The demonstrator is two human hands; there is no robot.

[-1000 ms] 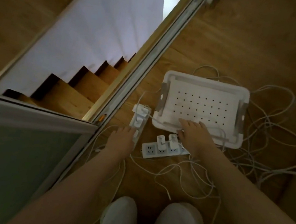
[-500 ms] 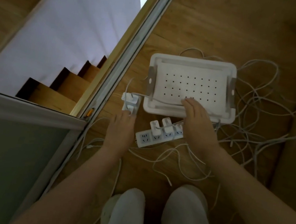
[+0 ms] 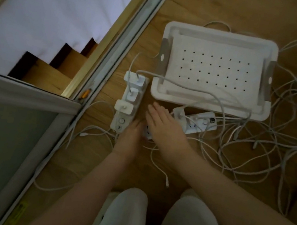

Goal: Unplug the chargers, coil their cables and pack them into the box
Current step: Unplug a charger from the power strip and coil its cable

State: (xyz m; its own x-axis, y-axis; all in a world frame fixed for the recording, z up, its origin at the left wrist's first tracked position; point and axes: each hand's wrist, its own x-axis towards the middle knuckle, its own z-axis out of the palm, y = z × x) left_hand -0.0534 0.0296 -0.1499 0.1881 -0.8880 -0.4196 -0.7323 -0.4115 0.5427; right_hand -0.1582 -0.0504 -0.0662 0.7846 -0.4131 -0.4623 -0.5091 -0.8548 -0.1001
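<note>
A white perforated box [image 3: 221, 33] stands on the wooden floor with nothing in it but one cable [image 3: 186, 85] draped across its near edge. Left of it lies a white power strip [image 3: 123, 120] with three white chargers [image 3: 124, 106] plugged in. A second power strip [image 3: 199, 125] lies in front of the box with a charger [image 3: 179, 114] in it. My left hand [image 3: 129, 138] sits at the near end of the left strip; its grip is blurred. My right hand [image 3: 163, 126] lies flat, fingers stretched, over the left end of the second strip.
A tangle of white cables [image 3: 254, 147] spreads right of the box, with a loose cable end [image 3: 166, 184] near my knees [image 3: 122, 214]. A metal floor rail [image 3: 118, 50] and a glass panel [image 3: 5, 139] border an open stairwell [image 3: 40, 69] on the left.
My right hand has moved left, off the box's front edge, onto the near end of the second strip. My left hand has slid down the left strip toward its switch end.
</note>
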